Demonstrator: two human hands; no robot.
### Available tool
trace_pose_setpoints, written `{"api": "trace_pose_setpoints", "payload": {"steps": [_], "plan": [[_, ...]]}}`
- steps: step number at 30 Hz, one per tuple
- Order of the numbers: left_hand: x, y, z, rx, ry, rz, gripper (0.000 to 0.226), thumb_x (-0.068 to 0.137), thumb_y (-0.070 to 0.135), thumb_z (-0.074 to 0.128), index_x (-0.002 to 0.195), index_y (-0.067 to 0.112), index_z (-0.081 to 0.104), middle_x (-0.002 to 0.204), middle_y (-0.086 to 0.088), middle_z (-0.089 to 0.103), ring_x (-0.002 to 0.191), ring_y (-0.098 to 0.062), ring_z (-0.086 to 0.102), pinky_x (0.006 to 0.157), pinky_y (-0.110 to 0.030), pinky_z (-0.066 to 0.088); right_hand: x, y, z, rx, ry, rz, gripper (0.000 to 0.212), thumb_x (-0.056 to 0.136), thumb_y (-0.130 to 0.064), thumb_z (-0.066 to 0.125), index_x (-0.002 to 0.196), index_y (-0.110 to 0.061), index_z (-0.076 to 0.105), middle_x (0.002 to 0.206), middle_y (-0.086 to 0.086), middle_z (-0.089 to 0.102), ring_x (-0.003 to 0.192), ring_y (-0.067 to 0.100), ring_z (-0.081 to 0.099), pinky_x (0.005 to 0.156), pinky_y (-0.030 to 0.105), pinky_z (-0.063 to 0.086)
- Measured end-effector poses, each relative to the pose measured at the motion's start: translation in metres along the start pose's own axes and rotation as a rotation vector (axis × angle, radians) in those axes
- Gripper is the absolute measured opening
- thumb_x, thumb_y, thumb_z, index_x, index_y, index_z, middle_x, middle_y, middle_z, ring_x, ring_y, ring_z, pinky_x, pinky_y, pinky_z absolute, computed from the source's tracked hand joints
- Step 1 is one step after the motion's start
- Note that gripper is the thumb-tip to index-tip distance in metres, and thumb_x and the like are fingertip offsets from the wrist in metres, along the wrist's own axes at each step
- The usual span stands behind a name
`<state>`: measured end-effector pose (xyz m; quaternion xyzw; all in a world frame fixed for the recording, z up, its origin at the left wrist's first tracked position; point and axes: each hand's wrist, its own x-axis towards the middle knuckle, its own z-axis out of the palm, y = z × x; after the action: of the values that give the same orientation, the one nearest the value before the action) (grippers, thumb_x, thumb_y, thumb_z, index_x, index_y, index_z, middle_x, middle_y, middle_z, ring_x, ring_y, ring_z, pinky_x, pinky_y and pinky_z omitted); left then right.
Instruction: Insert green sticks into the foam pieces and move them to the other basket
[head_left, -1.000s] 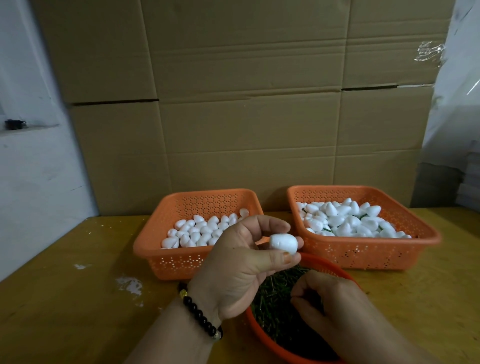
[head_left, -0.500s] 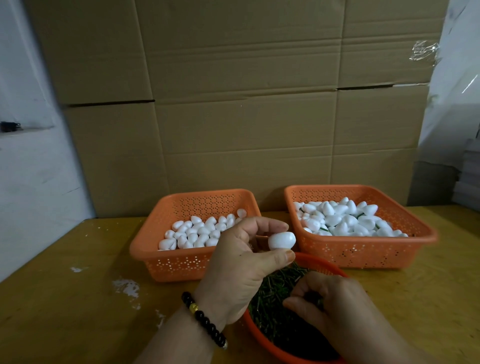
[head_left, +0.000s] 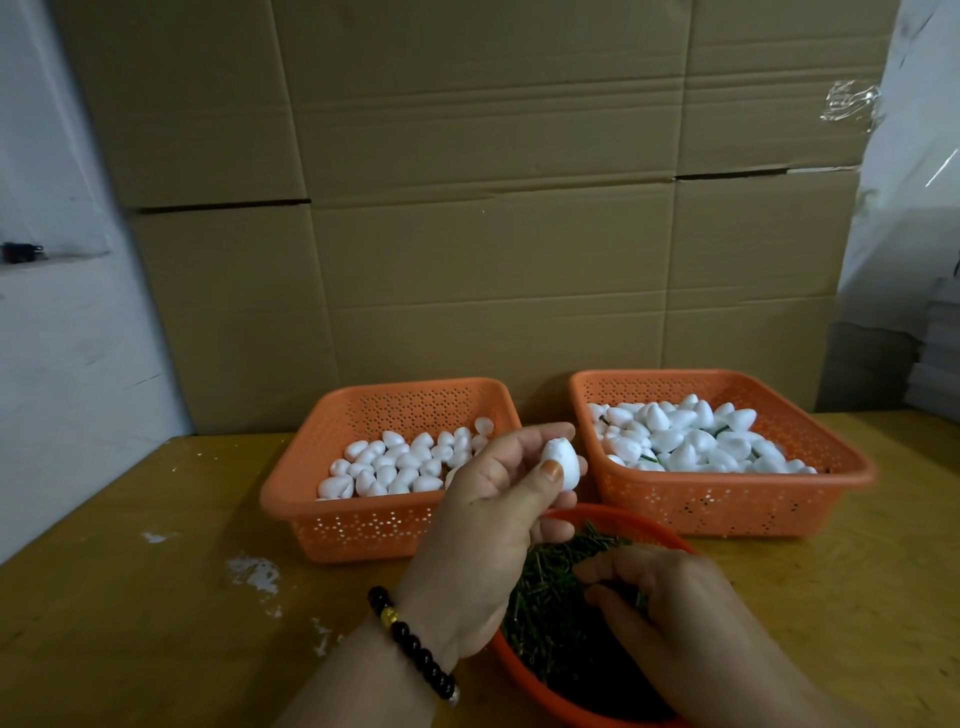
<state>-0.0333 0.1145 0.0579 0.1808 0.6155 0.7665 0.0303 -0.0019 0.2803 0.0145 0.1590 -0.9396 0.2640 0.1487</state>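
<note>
My left hand (head_left: 483, 519) holds a white egg-shaped foam piece (head_left: 562, 462) between thumb and fingers, above the gap between the two baskets. Below it, my right hand (head_left: 670, 618) reaches into a round orange bowl (head_left: 524, 670) of green sticks (head_left: 550, 597), fingertips pinched among them. Whether a stick is gripped is hidden. The left orange basket (head_left: 363, 525) holds plain foam pieces (head_left: 400, 462). In the right orange basket (head_left: 727, 509) lie foam pieces with green sticks (head_left: 691, 441).
Both baskets and the bowl stand on a yellow wooden table (head_left: 156, 623). A wall of cardboard boxes (head_left: 478, 208) rises right behind the baskets. A white wall (head_left: 62, 338) borders the left side, and plastic-wrapped stacks (head_left: 924, 338) stand at the right.
My left hand has turned the foam piece from lying sideways to more upright. My right hand's fingers have shifted slightly among the sticks in the bowl.
</note>
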Motion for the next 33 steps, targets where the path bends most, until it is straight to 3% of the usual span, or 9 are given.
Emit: {"api": "trace_pose_setpoints", "payload": {"steps": [6, 9, 12, 16, 21, 27, 33], "plan": [[0.002, 0.003, -0.003, -0.211, -0.062, -0.135, 0.022, 0.09, 0.016, 0.053, 0.11, 0.008, 0.057, 0.103, -0.012, 0.073, 0.078, -0.015, 0.064, 0.064, -0.025, 0.052, 0.001, 0.003, 0.002, -0.01, 0.013, -0.029, 0.022, 0.09, -0.029, 0.063, 0.108, -0.038, 0.071, 0.1, -0.027, 0.068, 0.099, -0.01, 0.059, 0.08, 0.004, 0.042], [0.004, 0.003, -0.004, -0.338, -0.061, -0.182, 0.036, 0.077, 0.026, 0.058, 0.11, 0.011, 0.056, 0.1, -0.013, 0.072, 0.074, -0.015, 0.065, 0.062, -0.025, 0.051, 0.001, 0.004, 0.003, -0.001, 0.028, -0.036, 0.019, 0.089, -0.033, 0.064, 0.106, -0.038, 0.072, 0.1, -0.027, 0.068, 0.096, -0.01, 0.06, 0.079, 0.006, 0.044], [0.006, 0.002, -0.006, -0.425, -0.018, -0.242, 0.039, 0.078, 0.027, 0.06, 0.116, 0.017, 0.058, 0.096, -0.012, 0.072, 0.07, -0.014, 0.064, 0.058, -0.024, 0.051, 0.001, 0.003, 0.003, 0.021, 0.045, -0.038, 0.012, 0.086, -0.036, 0.068, 0.097, -0.037, 0.073, 0.093, -0.026, 0.068, 0.089, -0.007, 0.061, 0.077, 0.012, 0.047], [0.008, 0.001, -0.008, -0.516, -0.012, -0.326, 0.03, 0.079, 0.028, 0.062, 0.105, 0.011, 0.063, 0.092, -0.013, 0.072, 0.064, -0.013, 0.062, 0.054, -0.022, 0.05, -0.001, 0.001, 0.004, 0.087, 0.165, -0.037, 0.013, 0.076, -0.025, 0.079, 0.079, -0.035, 0.07, 0.078, -0.022, 0.067, 0.08, -0.004, 0.061, 0.07, 0.013, 0.046], [0.009, 0.0, -0.008, -0.623, 0.012, -0.403, 0.035, 0.077, 0.021, 0.066, 0.108, 0.006, 0.062, 0.091, -0.018, 0.07, 0.061, -0.014, 0.061, 0.05, -0.021, 0.051, -0.001, 0.002, 0.004, 0.192, 0.323, -0.079, 0.028, 0.073, -0.01, 0.081, 0.078, -0.034, 0.068, 0.079, -0.019, 0.067, 0.074, -0.005, 0.062, 0.066, 0.005, 0.043], [0.011, -0.006, -0.01, -0.592, 0.026, -0.39, 0.037, 0.07, 0.005, 0.067, 0.107, 0.003, 0.063, 0.094, -0.018, 0.071, 0.065, -0.015, 0.064, 0.054, -0.022, 0.054, 0.001, 0.0, 0.002, 0.374, 0.59, -0.183, 0.024, 0.074, -0.014, 0.07, 0.089, -0.032, 0.068, 0.086, -0.019, 0.068, 0.074, -0.001, 0.066, 0.064, 0.007, 0.047], [0.009, -0.011, -0.006, -0.581, 0.004, -0.444, 0.047, 0.071, 0.003, 0.066, 0.117, -0.001, 0.057, 0.094, -0.015, 0.072, 0.066, -0.014, 0.065, 0.054, -0.021, 0.053, 0.003, 0.003, 0.001, 0.37, 0.679, -0.189, 0.022, 0.079, -0.02, 0.072, 0.094, -0.034, 0.066, 0.095, -0.02, 0.069, 0.081, -0.003, 0.067, 0.068, 0.009, 0.051]]}}
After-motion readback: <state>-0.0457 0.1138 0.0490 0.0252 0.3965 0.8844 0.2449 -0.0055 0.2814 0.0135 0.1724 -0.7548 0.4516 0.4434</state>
